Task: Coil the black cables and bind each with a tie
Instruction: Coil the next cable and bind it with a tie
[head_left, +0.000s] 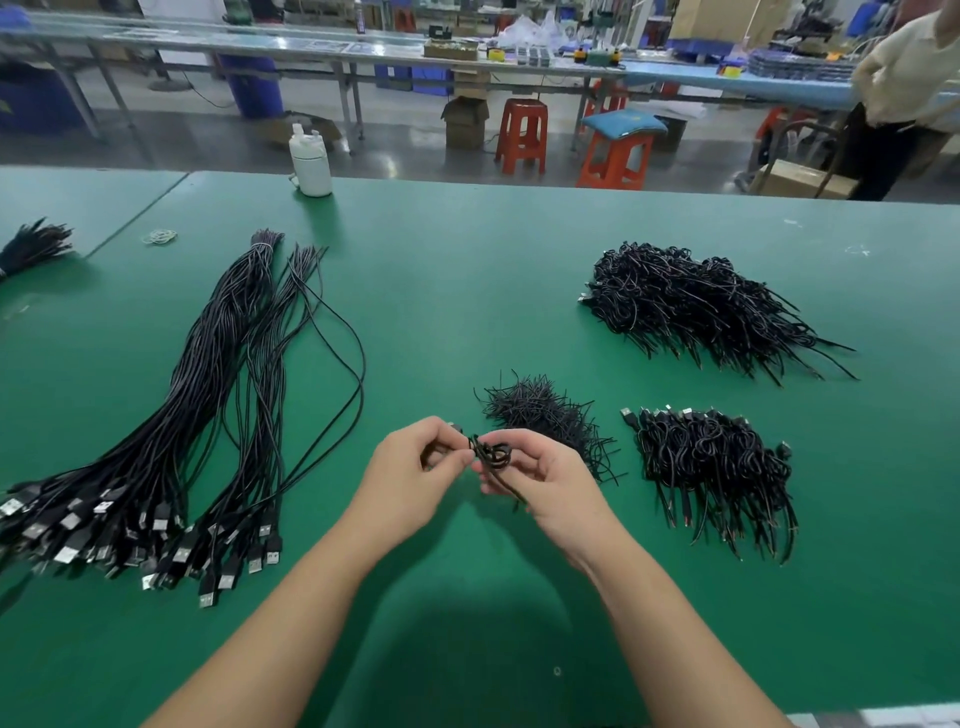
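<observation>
I'm looking down on a green work table (467, 291) in a workshop; behind it run long benches, red stools (521, 136) and cardboard boxes, and a person in a pale top (906, 67) stands at the far right. A white bottle (310, 162) sits near the table's far edge, with a few rubber bands (160, 237) to its left. On the left lies a long bundle of uncoiled black cables (208, 395), their USB plugs toward me. On the right I see two heaps of coiled cables — a large one (696, 306) farther off, a smaller one (714, 467) nearer — and between the hands and that smaller heap, a pile of short black ties (545, 410).

Both hands are raised just above the table, close together. My left hand (410, 478) pinches one side of a small coiled cable (491, 454), fingers curled; my right hand (545, 488) grips the other side, a loose end trailing under its palm.
</observation>
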